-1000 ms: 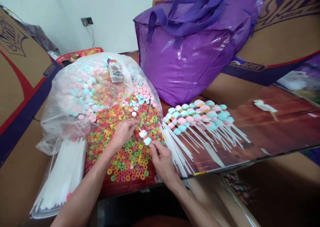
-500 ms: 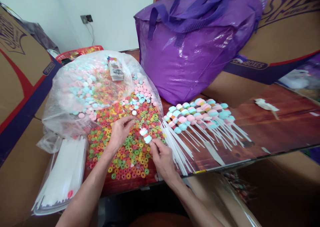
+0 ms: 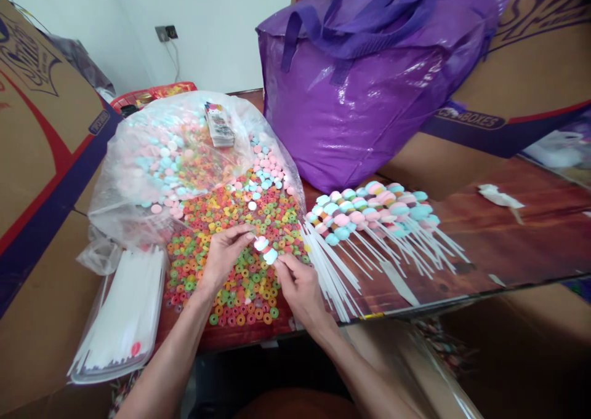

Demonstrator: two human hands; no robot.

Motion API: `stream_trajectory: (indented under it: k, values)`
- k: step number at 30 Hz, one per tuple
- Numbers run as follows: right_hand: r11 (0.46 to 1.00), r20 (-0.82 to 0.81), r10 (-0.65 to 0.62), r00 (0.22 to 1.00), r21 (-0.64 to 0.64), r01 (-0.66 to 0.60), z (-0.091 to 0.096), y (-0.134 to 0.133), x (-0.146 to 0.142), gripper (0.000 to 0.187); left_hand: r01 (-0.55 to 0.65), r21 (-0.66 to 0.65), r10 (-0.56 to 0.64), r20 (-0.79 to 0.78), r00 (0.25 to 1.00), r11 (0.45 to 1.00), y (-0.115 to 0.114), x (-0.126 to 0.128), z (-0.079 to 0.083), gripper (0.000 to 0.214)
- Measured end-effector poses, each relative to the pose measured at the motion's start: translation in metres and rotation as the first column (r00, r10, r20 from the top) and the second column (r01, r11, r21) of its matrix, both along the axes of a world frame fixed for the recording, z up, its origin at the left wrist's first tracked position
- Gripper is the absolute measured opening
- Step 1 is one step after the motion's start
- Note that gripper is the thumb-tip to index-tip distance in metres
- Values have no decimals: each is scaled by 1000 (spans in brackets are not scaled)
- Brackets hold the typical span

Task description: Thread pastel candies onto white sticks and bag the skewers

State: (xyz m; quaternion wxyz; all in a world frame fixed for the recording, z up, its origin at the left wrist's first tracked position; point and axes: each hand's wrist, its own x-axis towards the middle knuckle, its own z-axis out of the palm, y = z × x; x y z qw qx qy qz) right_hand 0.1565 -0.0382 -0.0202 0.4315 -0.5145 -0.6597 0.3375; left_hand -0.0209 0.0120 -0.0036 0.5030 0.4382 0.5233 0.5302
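Observation:
My right hand (image 3: 299, 283) grips a candy skewer (image 3: 265, 250) threaded with pink, white and pale blue marshmallow pieces and a reddish piece between them. The thumb and fingers close just below its lowest blue piece. My left hand (image 3: 226, 254) is pinched at the upper tip of the skewer; what lies between its fingertips is too small to make out. Beneath both hands spreads a heap of gummy rings (image 3: 240, 283) in red, orange, yellow and green. Loose marshmallows (image 3: 268, 160) in pink, blue and white lie behind them, a single white one nearer.
Finished-looking candy skewers (image 3: 378, 207) lie in rows at the right, beside bare white sticks (image 3: 330, 271). More sticks (image 3: 124, 302) fill a clear container at left. A clear plastic bag (image 3: 115, 179), a purple bag (image 3: 341, 117) and cardboard boxes (image 3: 462, 148) stand around.
My left hand has moved right and slightly down to the skewer's tip, its fingers now pinched there. My right hand still holds the skewer. The whole view has shifted slightly.

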Motion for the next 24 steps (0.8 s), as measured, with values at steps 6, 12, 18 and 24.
stream_trajectory:
  k: [6, 12, 18, 24]
  values:
    - [997, 36, -29, 999, 67, 26, 0, -2, -4, 27, 54, 115, -29, -209, 977, 992, -8, 2, 2, 13]
    - [996, 1, -24, 1000, 85, 24, 0, -5, -7, 26, -68, -13, 69, 25, 997, 998, -7, 0, 3, 36]
    - [998, 50, 27, 998, 54, -30, -2, -6, -7, 28, -68, -6, 69, 63, 996, 998, -10, 4, 4, 40]
    - [999, 64, 20, 998, 29, -22, -2, -5, -8, 28, -63, -43, 67, 103, 992, 997, -18, 10, 9, 41]
